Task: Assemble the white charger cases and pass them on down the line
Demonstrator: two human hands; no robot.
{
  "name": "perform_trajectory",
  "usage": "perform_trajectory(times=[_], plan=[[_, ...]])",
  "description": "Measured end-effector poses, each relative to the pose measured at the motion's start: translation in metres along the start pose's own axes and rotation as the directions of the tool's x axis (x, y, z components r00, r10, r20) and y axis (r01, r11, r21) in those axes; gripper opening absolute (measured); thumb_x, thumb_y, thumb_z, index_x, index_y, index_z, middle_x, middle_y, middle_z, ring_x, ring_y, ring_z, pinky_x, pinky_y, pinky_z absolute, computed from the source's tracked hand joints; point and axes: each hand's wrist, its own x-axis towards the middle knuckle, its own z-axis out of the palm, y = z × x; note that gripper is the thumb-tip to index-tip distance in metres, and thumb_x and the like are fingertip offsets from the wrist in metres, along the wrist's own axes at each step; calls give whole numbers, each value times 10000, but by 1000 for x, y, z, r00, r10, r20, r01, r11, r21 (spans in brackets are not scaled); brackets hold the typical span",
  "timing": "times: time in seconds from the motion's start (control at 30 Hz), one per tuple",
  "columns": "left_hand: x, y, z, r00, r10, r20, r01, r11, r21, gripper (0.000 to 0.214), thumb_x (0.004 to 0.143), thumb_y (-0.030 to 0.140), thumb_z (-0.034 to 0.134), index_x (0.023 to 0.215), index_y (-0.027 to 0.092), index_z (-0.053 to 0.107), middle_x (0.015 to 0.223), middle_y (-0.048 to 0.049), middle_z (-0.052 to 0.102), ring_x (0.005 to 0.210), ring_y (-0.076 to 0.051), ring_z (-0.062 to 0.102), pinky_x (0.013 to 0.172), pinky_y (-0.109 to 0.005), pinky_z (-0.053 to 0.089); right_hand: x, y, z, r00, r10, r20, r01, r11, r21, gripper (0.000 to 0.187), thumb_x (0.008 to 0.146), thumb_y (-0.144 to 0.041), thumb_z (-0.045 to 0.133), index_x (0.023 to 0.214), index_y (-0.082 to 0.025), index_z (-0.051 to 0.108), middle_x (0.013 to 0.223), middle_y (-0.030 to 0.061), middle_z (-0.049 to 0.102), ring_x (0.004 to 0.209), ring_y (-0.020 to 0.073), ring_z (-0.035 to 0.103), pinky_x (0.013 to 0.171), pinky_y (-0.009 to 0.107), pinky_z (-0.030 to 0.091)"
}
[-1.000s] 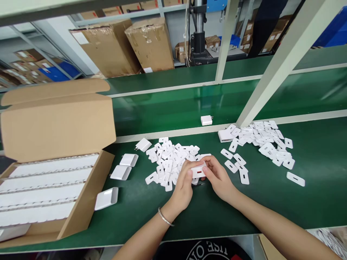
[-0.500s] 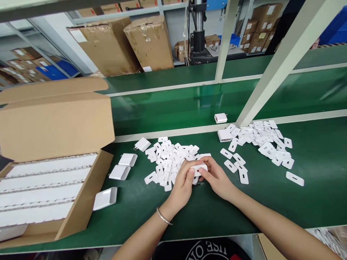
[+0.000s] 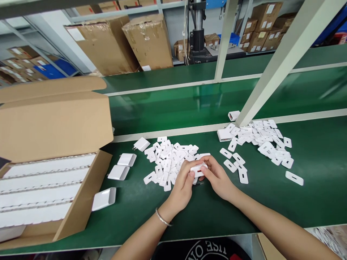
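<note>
Both of my hands meet over the green bench, closed around a white USB wall charger [image 3: 197, 169]. Its slotted end faces me, and red shows inside the slot. My left hand [image 3: 182, 186] grips the charger's left side. My right hand [image 3: 217, 177] holds the right side, thumb pressed on the slotted end. Just behind and left of my hands is a pile of small white slotted cover plates [image 3: 170, 159]. A second heap of cover plates [image 3: 264, 135] lies to the right, with several loose ones nearer me.
An open cardboard box [image 3: 70, 213] with white rows inside stands left. Several white charger housings [image 3: 104, 198] lie beside it. One charger [image 3: 224, 135] sits by the right heap. Another charger [image 3: 233, 115] is on the green conveyor belt [image 3: 162, 112], near a slanted metal post [image 3: 282, 54].
The charger on the belt has moved right, up to the post. A white piece now shows at the box flap's right edge. My hands keep their hold, and red is clearer in the slot.
</note>
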Motion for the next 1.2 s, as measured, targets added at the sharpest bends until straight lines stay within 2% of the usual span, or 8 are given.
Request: perform_trajectory(times=[0.1,0.3,0.63,0.77,0.93,1.07,1.13,1.2], plan=[[0,-1,0,999,52,10,-52,998,40,364,1135,421,399,1374,288,639,1148,-79,619,1055,-239,582,934,-391,498,-1,-4,-1,1000,-21,-4,21,999,-30,435,1028,-681,502,1108,-260,575,1019,39,620,877,209,628,786,379,598],[-1,-3,-1,985,174,3,-174,981,86,358,1125,426,426,1349,289,670,1072,-75,620,906,-224,529,765,-348,472,-6,-3,-3,987,-160,-25,153,973,-174,364,1052,-612,505,1086,-256,574,1013,48,635,888,220,607,778,374,520],[0,-5,-2,980,173,-94,-171,985,29,388,1141,421,356,1267,282,695,1008,-50,567,930,-214,548,862,-371,486,-6,-4,-5,983,-168,77,179,968,-177,302,1043,-536,576,1175,-265,554,1017,41,604,850,200,587,748,359,533],[0,-5,-4,961,258,-100,-246,962,115,388,1134,443,370,1214,270,707,963,-46,548,907,-217,532,812,-361,486,-9,-7,-2,975,-209,73,220,954,-204,300,1039,-534,578,1180,-270,547,1070,60,620,899,217,623,781,378,554],[2,-12,-5,922,376,-93,-353,914,203,378,1118,482,406,1257,270,686,917,-32,502,851,-210,513,732,-338,472,-9,-12,-6,964,-209,163,241,949,-205,310,1023,-485,625,1236,-277,536,1101,64,637,942,228,652,859,407,584],[0,-15,-5,953,289,-90,-281,955,93,473,1099,530,447,1520,315,475,1183,-88,574,1009,-232,590,858,-377,521,-8,-13,-11,961,-250,115,274,915,-298,372,998,-460,682,1298,-282,553,1115,79,658,928,239,658,795,391,588],[-1,-13,-6,971,219,-98,-218,976,17,565,1107,568,373,1611,317,336,1357,-131,553,1113,-256,603,950,-424,526,-8,-13,-14,938,-331,104,344,844,-411,417,971,-459,725,1317,-286,568,1098,83,673,885,246,652,762,398,585],[0,-10,-6,981,181,-69,-183,983,-11,577,1109,580,333,1610,294,338,1429,-157,539,1133,-270,609,961,-442,530,-8,-12,-18,889,-444,111,429,725,-538,453,961,-435,746,1351,-296,564,1092,87,682,850,255,652,742,415,585]])
